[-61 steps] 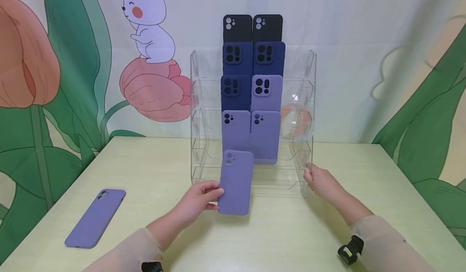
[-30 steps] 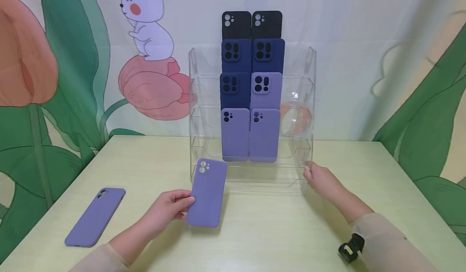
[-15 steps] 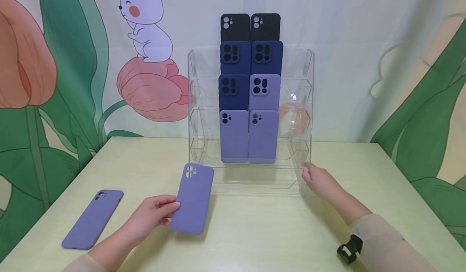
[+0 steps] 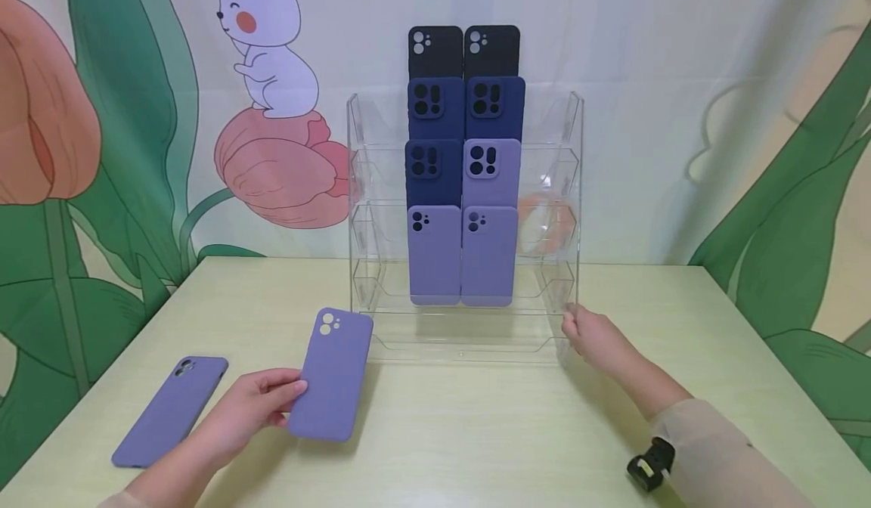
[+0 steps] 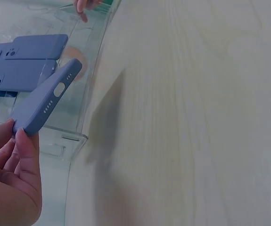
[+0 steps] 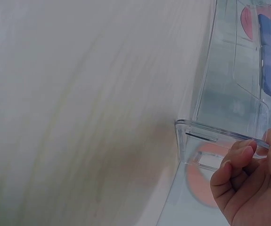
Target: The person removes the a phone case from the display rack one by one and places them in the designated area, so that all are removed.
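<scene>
My left hand [image 4: 248, 406] pinches a purple phone case [image 4: 333, 376] by its left edge. The case is held above the table, leaning, just in front of the rack's left corner; its bottom edge with port holes shows in the left wrist view. My right hand [image 4: 599, 338] grips the right side panel of a clear acrylic display rack [image 4: 469, 342], thumb and fingers on either side of the panel in the right wrist view. Another purple phone case [image 4: 170, 411] lies on the table at the left, partly behind my left forearm.
Phone cases stand in pairs on the rack's tiers: black cases [image 4: 435, 51] on top, dark blue ones [image 4: 497, 115] below, then a dark blue case beside a lilac case [image 4: 491, 183], then two purple cases [image 4: 434, 266]. A printed curtain [image 4: 646, 115] hangs behind the table [image 4: 463, 432].
My left hand has carried the purple phone case away from the rack's lower front, leftward and toward me. The right hand has kept its grip on the rack's side.
</scene>
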Tool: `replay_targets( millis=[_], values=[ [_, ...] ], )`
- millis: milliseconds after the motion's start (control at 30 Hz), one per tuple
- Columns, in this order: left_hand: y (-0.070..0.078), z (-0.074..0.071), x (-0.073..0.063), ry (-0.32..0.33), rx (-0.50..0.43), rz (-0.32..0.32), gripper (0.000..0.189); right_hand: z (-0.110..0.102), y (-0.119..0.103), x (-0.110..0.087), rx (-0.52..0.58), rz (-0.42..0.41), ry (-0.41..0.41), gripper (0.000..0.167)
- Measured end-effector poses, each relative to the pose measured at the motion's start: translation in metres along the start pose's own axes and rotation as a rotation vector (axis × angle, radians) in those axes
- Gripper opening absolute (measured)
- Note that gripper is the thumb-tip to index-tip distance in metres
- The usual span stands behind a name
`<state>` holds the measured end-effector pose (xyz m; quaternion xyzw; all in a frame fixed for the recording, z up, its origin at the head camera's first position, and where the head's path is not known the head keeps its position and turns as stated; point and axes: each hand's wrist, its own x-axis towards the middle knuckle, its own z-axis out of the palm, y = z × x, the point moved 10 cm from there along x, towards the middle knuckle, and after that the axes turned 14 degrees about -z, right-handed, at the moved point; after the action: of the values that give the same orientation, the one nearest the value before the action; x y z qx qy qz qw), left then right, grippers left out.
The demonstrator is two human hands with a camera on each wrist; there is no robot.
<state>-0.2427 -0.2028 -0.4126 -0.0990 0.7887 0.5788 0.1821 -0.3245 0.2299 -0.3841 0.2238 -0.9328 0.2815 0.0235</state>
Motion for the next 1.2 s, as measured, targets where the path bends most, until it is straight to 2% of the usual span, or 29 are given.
replay_targets(
  millis=[633,1000,1200],
  values=[
    [-0.011,-0.027,-0.008,0.014,0.018,-0.013,0.046,0.0,0.0,0.0,-0.017,0.004,0.008,0.049],
    [-0.029,-0.052,-0.014,0.035,0.076,-0.047,0.045,0.001,0.002,0.0,-0.006,0.004,0.012,0.049],
    [-0.036,-0.065,-0.017,0.016,0.118,-0.054,0.046,0.0,0.001,0.0,-0.017,-0.003,0.016,0.049]
  ],
)
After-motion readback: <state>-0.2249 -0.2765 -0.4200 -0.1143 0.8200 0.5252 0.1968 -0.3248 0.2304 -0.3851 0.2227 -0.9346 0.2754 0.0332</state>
